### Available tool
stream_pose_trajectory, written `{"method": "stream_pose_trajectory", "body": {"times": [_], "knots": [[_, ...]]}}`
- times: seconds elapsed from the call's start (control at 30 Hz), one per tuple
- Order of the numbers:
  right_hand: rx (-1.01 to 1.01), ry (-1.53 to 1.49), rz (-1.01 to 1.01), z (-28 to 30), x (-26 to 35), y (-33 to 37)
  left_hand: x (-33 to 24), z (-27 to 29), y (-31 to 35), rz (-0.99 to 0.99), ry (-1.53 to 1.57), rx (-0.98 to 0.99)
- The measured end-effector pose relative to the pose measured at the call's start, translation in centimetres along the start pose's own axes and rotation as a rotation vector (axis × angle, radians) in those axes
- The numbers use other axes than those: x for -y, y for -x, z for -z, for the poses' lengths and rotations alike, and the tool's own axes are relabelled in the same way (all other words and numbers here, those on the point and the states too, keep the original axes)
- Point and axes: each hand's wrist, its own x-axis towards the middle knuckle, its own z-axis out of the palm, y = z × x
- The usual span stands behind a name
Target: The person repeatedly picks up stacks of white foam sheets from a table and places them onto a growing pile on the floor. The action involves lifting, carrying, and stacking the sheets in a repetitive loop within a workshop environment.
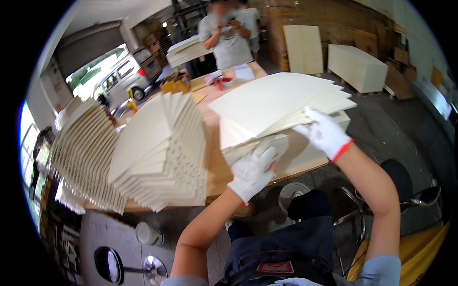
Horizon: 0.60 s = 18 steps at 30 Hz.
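A stack of cream-white flat sheets (281, 97) sits on the table in front of me, its upper sheets fanned out at the right. My right hand (327, 133), in a white knit glove with a red cuff, pinches the near right edge of the upper sheets between thumb and fingers. My left hand (255, 169), also gloved in white, is at the stack's near side, below the top sheets. Its fingers are curled and slightly blurred; what lies inside them cannot be made out.
To the left stand a fanned stack of white sheets (160, 152) and a taller curved stack (83, 152) on the wooden table (217, 176). A person (226, 40) stands beyond the table. Below are a white bucket (149, 233), a stool (109, 264) and a chair (398, 178).
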Motion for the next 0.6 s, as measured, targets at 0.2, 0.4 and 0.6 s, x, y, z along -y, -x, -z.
{"method": "stream_pose_trajectory", "body": {"times": [0.2,0.4,0.6], "knots": [[-0.137,0.27,0.19,0.8,2.2,9.0,1.3,-1.8,6.5,0.393,1.639,-0.091],[-0.172,0.412,0.167,4.4,2.2,18.4,0.6,2.9,5.1,0.824,2.029,0.219],[-0.038,0.426,0.168,2.9,1.6,17.6,-2.8,7.8,5.4,0.826,1.569,-0.057]]}}
